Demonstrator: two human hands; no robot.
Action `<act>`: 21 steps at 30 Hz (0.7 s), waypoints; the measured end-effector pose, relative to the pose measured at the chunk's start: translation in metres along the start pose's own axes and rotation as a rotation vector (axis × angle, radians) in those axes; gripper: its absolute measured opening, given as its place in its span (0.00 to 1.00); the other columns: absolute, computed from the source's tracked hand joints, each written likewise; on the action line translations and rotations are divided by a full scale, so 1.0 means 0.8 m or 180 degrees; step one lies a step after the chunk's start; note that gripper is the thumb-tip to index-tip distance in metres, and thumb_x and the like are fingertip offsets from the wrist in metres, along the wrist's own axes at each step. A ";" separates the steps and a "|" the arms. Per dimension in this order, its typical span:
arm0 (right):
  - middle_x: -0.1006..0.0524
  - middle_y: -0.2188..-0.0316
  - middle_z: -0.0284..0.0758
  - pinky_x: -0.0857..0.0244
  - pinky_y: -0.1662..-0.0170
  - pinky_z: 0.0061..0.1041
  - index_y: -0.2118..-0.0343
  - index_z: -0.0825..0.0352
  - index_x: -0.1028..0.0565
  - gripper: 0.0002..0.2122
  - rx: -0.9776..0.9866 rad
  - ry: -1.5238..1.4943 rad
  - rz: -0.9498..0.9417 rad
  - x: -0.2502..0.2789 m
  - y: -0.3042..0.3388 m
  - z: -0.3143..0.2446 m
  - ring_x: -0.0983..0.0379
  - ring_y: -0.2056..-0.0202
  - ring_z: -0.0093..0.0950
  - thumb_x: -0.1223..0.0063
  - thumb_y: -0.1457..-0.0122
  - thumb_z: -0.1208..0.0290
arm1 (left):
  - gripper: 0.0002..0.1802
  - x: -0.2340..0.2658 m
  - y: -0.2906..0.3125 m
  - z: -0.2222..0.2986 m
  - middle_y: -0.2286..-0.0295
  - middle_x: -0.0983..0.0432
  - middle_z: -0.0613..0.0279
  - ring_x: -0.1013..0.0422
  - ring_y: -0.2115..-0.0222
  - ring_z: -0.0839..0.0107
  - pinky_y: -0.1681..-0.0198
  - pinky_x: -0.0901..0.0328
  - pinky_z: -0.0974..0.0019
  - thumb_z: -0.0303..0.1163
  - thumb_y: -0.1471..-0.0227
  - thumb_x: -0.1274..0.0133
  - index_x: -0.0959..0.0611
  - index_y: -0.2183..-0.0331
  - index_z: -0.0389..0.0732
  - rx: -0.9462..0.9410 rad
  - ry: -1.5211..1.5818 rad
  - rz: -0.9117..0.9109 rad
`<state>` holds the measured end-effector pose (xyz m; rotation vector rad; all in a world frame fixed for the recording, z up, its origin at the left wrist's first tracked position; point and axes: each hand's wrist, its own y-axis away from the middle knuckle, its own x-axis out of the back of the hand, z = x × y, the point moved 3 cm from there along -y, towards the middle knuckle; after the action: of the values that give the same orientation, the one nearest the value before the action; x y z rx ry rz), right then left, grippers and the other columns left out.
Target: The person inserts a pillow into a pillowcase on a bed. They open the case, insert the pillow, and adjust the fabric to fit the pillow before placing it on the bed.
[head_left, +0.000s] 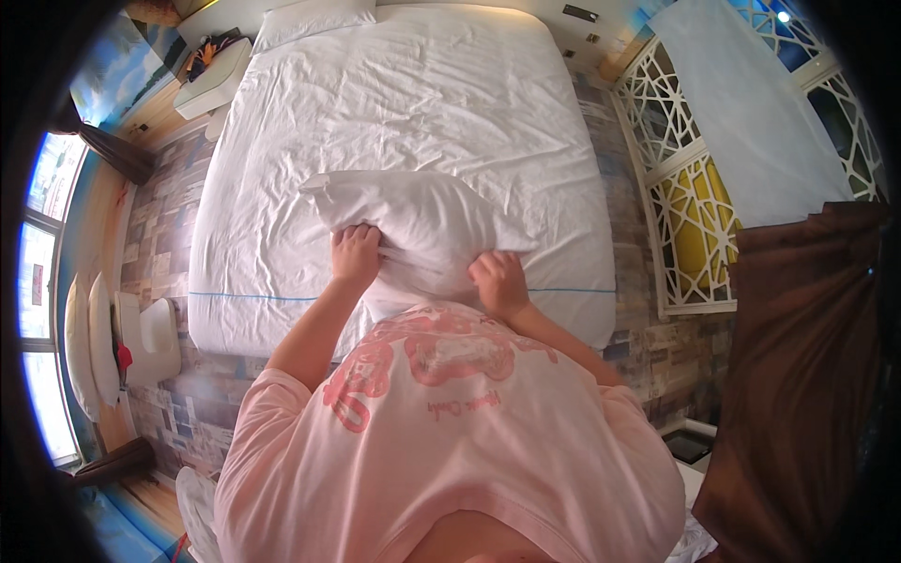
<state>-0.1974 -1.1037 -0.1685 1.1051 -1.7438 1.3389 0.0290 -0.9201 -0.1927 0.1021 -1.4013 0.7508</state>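
A white pillow (422, 211) in a loose, wrinkled case is held in front of my body, over the near part of the bed (413, 113). My left hand (356, 253) grips its near left edge, fingers curled into the cloth. On the right, my right hand (497, 280) is closed on the near right edge of the same pillow. The case spreads to a point at each far side. Part of the pillow's near end is hidden by my pink shirt. Beneath it lies a creased white sheet with a blue line across the near end.
Another white pillow (313, 21) lies at the bed's far left corner. A bedside table (214, 80) with items on it stands beside it. Two pillows (89, 342) lean by the window near a white chair (155, 338). Brown curtain (788, 375) and white lattice screen (694, 230) are at right.
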 end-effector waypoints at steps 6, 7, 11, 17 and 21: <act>0.23 0.64 0.32 0.38 0.51 0.39 0.65 0.60 0.21 0.08 -0.0482 0.0356 0.0151 -0.003 -0.037 0.060 0.28 0.55 0.33 0.53 0.43 0.73 | 0.24 0.034 0.012 0.043 0.58 0.25 0.65 0.32 0.51 0.62 0.43 0.43 0.54 0.37 0.61 0.35 0.21 0.59 0.48 -0.0775 0.0252 -0.0598; 0.23 0.62 0.33 0.38 0.50 0.39 0.63 0.60 0.21 0.09 -0.0552 0.0273 -0.0028 -0.002 -0.042 0.068 0.29 0.54 0.33 0.53 0.43 0.73 | 0.26 0.041 0.012 0.047 0.58 0.26 0.65 0.32 0.51 0.62 0.42 0.43 0.54 0.38 0.61 0.34 0.21 0.57 0.47 -0.0950 0.0357 -0.0765; 0.25 0.56 0.35 0.38 0.49 0.40 0.63 0.63 0.21 0.09 -0.0456 0.0291 -0.0486 0.008 -0.060 0.060 0.30 0.53 0.35 0.53 0.43 0.74 | 0.31 0.027 0.009 0.068 0.58 0.26 0.63 0.30 0.52 0.59 0.44 0.41 0.53 0.38 0.65 0.31 0.22 0.55 0.46 -0.1387 0.0713 -0.1106; 0.30 0.68 0.31 0.35 0.58 0.34 0.66 0.60 0.26 0.06 0.0378 0.0140 -0.0029 0.010 -0.055 -0.046 0.30 0.62 0.31 0.52 0.46 0.71 | 0.26 -0.006 -0.006 0.062 0.64 0.27 0.64 0.29 0.58 0.59 0.53 0.37 0.54 0.36 0.68 0.31 0.22 0.63 0.47 -0.0409 0.0334 -0.0433; 0.29 0.70 0.31 0.35 0.58 0.32 0.69 0.59 0.25 0.04 0.0205 0.0201 -0.0024 -0.008 -0.046 -0.032 0.30 0.61 0.32 0.51 0.47 0.70 | 0.19 -0.017 0.004 0.051 0.69 0.27 0.66 0.29 0.61 0.60 0.54 0.36 0.55 0.35 0.66 0.34 0.21 0.67 0.48 -0.0581 0.0344 -0.0233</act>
<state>-0.1607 -1.0819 -0.1532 1.0915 -1.6600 1.4189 -0.0068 -0.9434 -0.1979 -0.0291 -1.3491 0.5572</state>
